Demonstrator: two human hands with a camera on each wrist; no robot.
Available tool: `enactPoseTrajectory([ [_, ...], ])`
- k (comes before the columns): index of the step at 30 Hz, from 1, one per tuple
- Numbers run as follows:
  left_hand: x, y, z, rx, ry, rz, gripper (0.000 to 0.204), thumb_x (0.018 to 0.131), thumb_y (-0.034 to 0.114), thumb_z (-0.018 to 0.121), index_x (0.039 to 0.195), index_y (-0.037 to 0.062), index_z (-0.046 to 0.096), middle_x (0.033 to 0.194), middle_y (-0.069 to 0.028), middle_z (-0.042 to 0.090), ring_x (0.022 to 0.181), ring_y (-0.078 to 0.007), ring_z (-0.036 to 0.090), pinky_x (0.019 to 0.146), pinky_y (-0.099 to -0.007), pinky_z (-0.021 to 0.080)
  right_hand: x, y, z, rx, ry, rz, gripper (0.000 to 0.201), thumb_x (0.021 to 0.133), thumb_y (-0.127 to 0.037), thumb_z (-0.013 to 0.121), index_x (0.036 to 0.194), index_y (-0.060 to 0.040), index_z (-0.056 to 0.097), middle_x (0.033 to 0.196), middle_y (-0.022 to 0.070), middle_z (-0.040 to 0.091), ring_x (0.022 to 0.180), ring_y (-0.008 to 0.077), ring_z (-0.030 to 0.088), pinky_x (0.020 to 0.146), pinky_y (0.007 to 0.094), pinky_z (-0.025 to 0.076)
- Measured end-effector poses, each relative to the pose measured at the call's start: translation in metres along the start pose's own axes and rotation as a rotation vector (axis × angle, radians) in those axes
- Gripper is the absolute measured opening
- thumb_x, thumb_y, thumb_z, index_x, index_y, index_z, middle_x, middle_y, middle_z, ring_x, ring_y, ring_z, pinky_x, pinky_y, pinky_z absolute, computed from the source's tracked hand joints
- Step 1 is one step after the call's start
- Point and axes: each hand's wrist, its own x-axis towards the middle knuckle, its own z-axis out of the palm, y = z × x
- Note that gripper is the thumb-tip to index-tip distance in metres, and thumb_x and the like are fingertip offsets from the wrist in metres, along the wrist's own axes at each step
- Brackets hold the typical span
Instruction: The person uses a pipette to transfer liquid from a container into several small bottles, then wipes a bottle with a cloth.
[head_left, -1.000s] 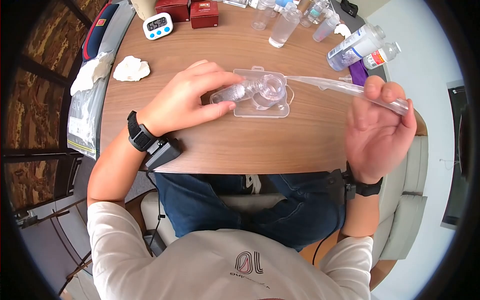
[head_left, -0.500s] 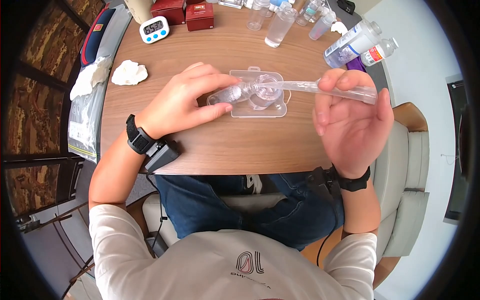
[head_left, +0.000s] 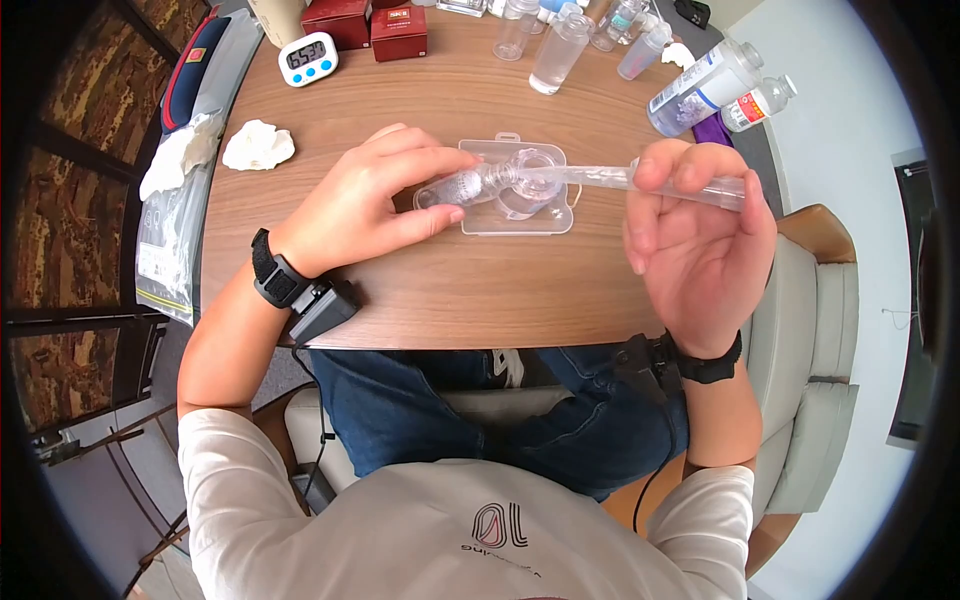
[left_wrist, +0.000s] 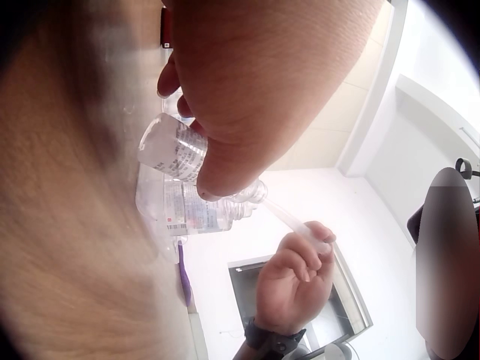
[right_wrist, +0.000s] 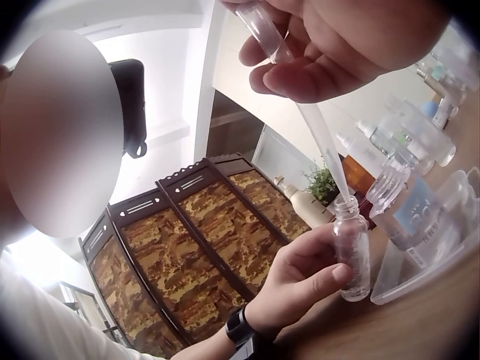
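My left hand grips a small clear bottle around its body, thumb on one side and fingers on the other. The bottle stands upright on the table in the right wrist view. My right hand holds a clear plastic dropper by its wide end, between fingers and thumb. Its thin tip comes down into the bottle's open mouth. Beside the bottle is an open, wider clear jar, sitting on a flat clear plastic case.
Behind stand a white timer, red boxes and several clear bottles. Two larger bottles stand at the right, by a purple item. A crumpled white tissue lies at the left.
My right hand has moved left with the dropper, bringing its tip from beside the case to the small bottle's mouth. Then its thumb has drawn in a little. My left hand keeps its hold.
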Motion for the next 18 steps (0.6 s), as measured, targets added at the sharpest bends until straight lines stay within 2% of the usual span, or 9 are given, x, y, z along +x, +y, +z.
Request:
enactPoseTrajectory([
  [6,0.000,0.000,-0.001,-0.002,-0.003,-0.007,0.041,0.085,0.019,0.079,0.122,0.0036,0.070,0.097,-0.0111,0.067,0.091,-0.0267,0.062,0.080,-0.0370,0.052,-0.002,-0.008,-0.004,0.003,-0.023,-0.079,0.050,0.110,-0.040,0.022,0.109,-0.0032,0.057,0.110,0.0214,0.064,0.066,0.0205,0.056,0.058,0.0292,0.047],
  [9,0.000,0.000,0.000,0.001,0.006,-0.006,0.041,0.085,0.018,0.079,0.121,0.0033,0.070,0.095,-0.0109,0.066,0.091,-0.0263,0.062,0.080,-0.0370,0.051,0.000,-0.010,-0.009,-0.109,0.017,-0.180,0.050,0.110,-0.041,0.024,0.109,-0.0031,0.057,0.109,0.0205,0.065,0.065,0.0194,0.055,0.057,0.0280,0.046],
  [11,0.000,0.000,0.000,-0.006,0.005,-0.015,0.040,0.085,0.018,0.079,0.121,0.0034,0.070,0.095,-0.0107,0.066,0.090,-0.0261,0.062,0.079,-0.0368,0.051,0.000,-0.004,-0.007,-0.153,0.105,-0.043,0.052,0.110,-0.043,0.025,0.109,-0.0023,0.057,0.108,0.0194,0.066,0.066,0.0179,0.057,0.057,0.0262,0.045],
  [12,0.000,0.001,0.001,-0.012,0.004,-0.025,0.040,0.085,0.018,0.079,0.121,0.0034,0.070,0.094,-0.0105,0.066,0.089,-0.0258,0.061,0.078,-0.0366,0.051,-0.001,0.001,-0.005,-0.156,0.105,0.005,0.051,0.110,-0.042,0.029,0.115,-0.0006,0.058,0.110,0.0183,0.068,0.070,0.0168,0.060,0.057,0.0255,0.046],
  [13,0.001,0.002,0.001,-0.012,0.002,-0.022,0.040,0.085,0.018,0.079,0.121,0.0034,0.070,0.094,-0.0105,0.066,0.089,-0.0258,0.061,0.078,-0.0366,0.051,0.001,0.006,-0.001,-0.156,0.108,0.003,0.051,0.110,-0.042,0.029,0.115,-0.0006,0.058,0.110,0.0183,0.068,0.070,0.0168,0.060,0.057,0.0255,0.046],
  [15,0.001,0.004,0.000,-0.017,0.009,-0.035,0.040,0.085,0.017,0.079,0.121,0.0036,0.070,0.093,-0.0101,0.065,0.087,-0.0253,0.060,0.076,-0.0361,0.050,0.007,0.015,0.007,-0.247,0.149,0.188,0.051,0.111,-0.040,0.031,0.127,0.0004,0.057,0.119,0.0181,0.067,0.075,0.0168,0.064,0.059,0.0253,0.047],
  [16,0.001,0.003,-0.001,-0.016,0.008,-0.034,0.040,0.085,0.017,0.079,0.121,0.0036,0.070,0.093,-0.0101,0.065,0.087,-0.0253,0.060,0.076,-0.0361,0.050,0.010,0.017,0.009,-0.246,0.149,0.186,0.051,0.111,-0.040,0.031,0.127,0.0004,0.057,0.119,0.0181,0.067,0.075,0.0168,0.064,0.059,0.0253,0.047],
  [18,0.001,0.003,-0.001,-0.014,0.011,-0.029,0.040,0.084,0.016,0.079,0.121,0.0037,0.070,0.092,-0.0098,0.064,0.086,-0.0249,0.060,0.075,-0.0358,0.050,0.013,0.020,0.013,-0.331,0.135,0.268,0.055,0.112,-0.041,0.028,0.136,0.0034,0.052,0.132,0.0220,0.062,0.078,0.0173,0.065,0.058,0.0242,0.048],
])
